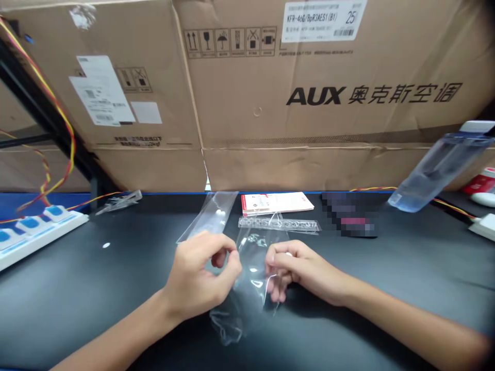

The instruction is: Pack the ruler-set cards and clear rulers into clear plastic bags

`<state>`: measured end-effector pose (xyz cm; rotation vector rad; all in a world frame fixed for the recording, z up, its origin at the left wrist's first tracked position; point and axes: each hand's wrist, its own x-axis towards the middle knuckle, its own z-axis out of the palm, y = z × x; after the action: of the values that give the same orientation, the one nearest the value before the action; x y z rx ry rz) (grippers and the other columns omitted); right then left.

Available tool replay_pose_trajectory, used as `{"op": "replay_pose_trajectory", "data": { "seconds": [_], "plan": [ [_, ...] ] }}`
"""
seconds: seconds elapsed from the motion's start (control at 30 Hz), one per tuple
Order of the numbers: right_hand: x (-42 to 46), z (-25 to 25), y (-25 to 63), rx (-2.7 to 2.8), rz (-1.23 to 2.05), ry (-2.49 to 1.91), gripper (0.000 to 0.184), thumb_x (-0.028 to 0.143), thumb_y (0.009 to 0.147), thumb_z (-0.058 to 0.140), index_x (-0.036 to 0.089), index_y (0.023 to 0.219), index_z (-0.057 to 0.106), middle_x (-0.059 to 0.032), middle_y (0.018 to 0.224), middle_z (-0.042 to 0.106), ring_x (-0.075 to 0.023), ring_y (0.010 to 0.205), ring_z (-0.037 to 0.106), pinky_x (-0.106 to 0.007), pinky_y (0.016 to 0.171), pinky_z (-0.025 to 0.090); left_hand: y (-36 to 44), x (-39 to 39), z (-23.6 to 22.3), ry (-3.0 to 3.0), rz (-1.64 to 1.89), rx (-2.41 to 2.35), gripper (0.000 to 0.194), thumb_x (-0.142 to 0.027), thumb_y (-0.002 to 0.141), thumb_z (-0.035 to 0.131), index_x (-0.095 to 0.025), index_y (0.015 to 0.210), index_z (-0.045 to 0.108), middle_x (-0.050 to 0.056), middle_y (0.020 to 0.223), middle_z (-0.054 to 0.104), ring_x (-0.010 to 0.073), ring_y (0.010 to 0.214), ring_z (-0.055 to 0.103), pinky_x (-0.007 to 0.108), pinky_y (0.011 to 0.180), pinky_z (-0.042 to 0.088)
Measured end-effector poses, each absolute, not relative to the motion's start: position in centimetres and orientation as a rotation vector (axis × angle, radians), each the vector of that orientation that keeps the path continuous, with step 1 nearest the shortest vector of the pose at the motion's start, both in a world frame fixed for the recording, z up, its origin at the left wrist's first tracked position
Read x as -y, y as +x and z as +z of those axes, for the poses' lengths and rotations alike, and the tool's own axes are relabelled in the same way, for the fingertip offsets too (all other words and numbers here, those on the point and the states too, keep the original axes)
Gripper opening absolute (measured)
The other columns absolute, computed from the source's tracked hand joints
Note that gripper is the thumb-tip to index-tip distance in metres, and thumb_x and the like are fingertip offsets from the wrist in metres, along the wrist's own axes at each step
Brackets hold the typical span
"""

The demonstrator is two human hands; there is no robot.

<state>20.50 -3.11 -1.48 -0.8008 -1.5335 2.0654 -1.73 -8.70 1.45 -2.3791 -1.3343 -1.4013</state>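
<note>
A clear plastic bag [247,293] hangs between my two hands, its crumpled lower end near the table's front. My left hand [204,270] pinches the bag's left edge between thumb and forefinger. On the opposite edge, the thumb and forefinger of my right hand [297,270] are closed, with the other fingers curled against the plastic. A small white spot shows by the right forefinger; I cannot tell what it is. Just beyond the bag lie a clear ruler-like strip [297,225] and a white-and-red booklet [276,203]. Another flat clear bag [212,214] lies behind my left hand.
Large cardboard boxes [328,129] wall off the back of the black table [116,293]. A power strip [42,226] sits at left, near a small white disc [106,245]. To the right are a blurred dark object [348,214] and a tilted water bottle [436,167].
</note>
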Motion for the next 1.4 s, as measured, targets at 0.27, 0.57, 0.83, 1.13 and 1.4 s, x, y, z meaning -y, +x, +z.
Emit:
{"op": "replay_pose_trajectory", "data": {
  "seconds": [0.27, 0.57, 0.83, 1.13, 1.4],
  "plan": [
    [3.6, -1.5, 19.9, 1.385, 1.942, -0.828, 0.036, 0.021, 0.073, 0.079, 0.020, 0.075, 0.043, -0.0001, 0.101, 0.067, -0.0139, 0.080, 0.071, -0.032, 0.077, 0.058, 0.0, 9.5, -0.2, -2.932, -1.321, 1.113, 0.016, -0.009, 0.095, 0.053, -0.020, 0.100, 0.064, 0.003, 0.084, 0.065, 0.0140, 0.076, 0.061, 0.027, 0.073, 0.051],
    [3.3, -1.8, 20.5, 1.231, 1.856, -0.724, 0.040, 0.022, 0.077, 0.083, 0.023, 0.088, 0.044, 0.0018, 0.090, 0.067, -0.0151, 0.077, 0.071, -0.025, 0.067, 0.053, -2.0, 7.3, 0.2, -2.115, -1.740, 2.094, 0.033, -0.035, 0.089, 0.065, -0.026, 0.116, 0.049, 0.005, 0.117, 0.053, 0.0203, 0.099, 0.056, 0.035, 0.085, 0.047],
    [2.8, -1.9, 20.8, 1.139, 1.785, -0.653, 0.051, 0.021, 0.067, 0.093, 0.023, 0.094, 0.050, 0.0074, 0.084, 0.052, -0.0043, 0.067, 0.051, -0.018, 0.064, 0.044, -1.8, 7.2, 1.0, -2.506, -2.015, 2.277, 0.032, -0.043, 0.093, 0.066, -0.022, 0.113, 0.054, 0.005, 0.111, 0.062, 0.0195, 0.101, 0.064, 0.034, 0.089, 0.049],
    [2.8, -2.5, 20.9, 1.649, 1.240, -0.922, 0.079, 0.025, 0.068, 0.090, 0.034, 0.129, 0.040, 0.0031, 0.102, 0.049, -0.0099, 0.067, 0.060, -0.026, 0.059, 0.051, -1.2, 8.4, 0.6, -3.374, -1.648, 2.347, 0.042, -0.045, 0.102, 0.053, -0.018, 0.134, 0.053, 0.010, 0.100, 0.074, 0.0213, 0.084, 0.074, 0.037, 0.081, 0.057],
    [2.0, -2.2, 21.4, 1.681, 1.111, -0.983, 0.092, 0.035, 0.068, 0.090, 0.037, 0.139, 0.033, -0.0087, 0.135, 0.045, -0.0183, 0.082, 0.069, -0.034, 0.058, 0.063, -1.8, 7.5, 0.9, -3.149, -1.749, 2.456, 0.042, -0.042, 0.100, 0.054, -0.019, 0.135, 0.049, 0.011, 0.102, 0.073, 0.0215, 0.079, 0.075, 0.038, 0.077, 0.057]
  ]
}}
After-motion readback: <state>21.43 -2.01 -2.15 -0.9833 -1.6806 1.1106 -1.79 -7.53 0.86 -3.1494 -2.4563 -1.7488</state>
